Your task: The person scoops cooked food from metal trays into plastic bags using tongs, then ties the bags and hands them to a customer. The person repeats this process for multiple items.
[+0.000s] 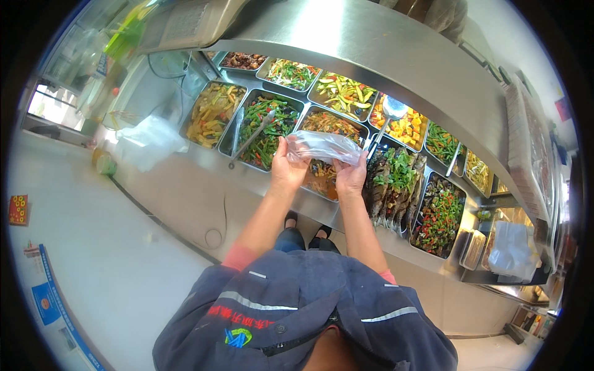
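Both my hands are raised over the food counter, holding a clear, crinkled plastic bag (pixel 325 143) between them. My left hand (pixel 288 172) grips its left end, and my right hand (pixel 351 176) has the right end. Beneath the bag are a metal tray of shredded food in brown sauce (pixel 328 122) and a tray of soupy food (pixel 322 185), partly hidden by my hands. To the left, metal tongs (pixel 252 139) lie across a tray of green vegetables (pixel 269 111). A ladle (pixel 394 109) rests over yellow and orange cubes (pixel 406 128) at the right.
Whole fish topped with greens (pixel 399 172) lie close right of my right hand. Farther right is a tray of chopped peppers (pixel 440 213). A steel shelf (pixel 396 46) overhangs the trays' far side. Plastic bags (pixel 151 133) lie at the counter's left, clear containers (pixel 512 250) at its right.
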Tool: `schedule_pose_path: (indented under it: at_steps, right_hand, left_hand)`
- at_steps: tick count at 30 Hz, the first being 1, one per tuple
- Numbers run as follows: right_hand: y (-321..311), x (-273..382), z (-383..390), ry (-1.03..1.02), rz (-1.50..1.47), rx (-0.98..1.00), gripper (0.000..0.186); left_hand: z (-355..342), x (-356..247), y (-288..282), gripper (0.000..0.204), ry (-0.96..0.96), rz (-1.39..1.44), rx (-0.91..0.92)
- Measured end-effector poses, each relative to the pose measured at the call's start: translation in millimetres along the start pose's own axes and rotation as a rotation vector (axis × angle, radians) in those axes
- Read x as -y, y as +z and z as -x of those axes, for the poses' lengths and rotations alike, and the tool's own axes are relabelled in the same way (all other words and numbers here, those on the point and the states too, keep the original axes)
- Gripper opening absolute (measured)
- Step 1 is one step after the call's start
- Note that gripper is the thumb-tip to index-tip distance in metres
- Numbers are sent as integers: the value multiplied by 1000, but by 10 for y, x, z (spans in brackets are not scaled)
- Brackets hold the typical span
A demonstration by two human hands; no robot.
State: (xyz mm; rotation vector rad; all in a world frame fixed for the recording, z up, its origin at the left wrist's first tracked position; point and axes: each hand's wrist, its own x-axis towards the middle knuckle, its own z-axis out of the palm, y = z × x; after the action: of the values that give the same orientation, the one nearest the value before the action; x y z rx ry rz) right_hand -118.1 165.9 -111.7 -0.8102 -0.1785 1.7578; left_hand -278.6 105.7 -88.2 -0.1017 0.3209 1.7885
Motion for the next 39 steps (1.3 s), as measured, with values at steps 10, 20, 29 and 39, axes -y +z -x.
schedule_pose_path:
  at_steps: [10,20,29,39]
  right_hand:
    - [-72,-262,32,-342,961,-64,58]
    - [-188,-293,-284,-353,1568,-209,52]
    - [-173,-685,-697,-157,1576,-359,50]
    - [-150,-738,-740,-272,1407,-300,48]
  left_hand:
    - [-169,369,-226,74,111,-818,-435]
    - [-274,373,-428,65,295,-1720,-122]
    - [-647,257,-581,58,493,-1895,-149]
    - [-1102,234,-734,54,248,-2155,-198]
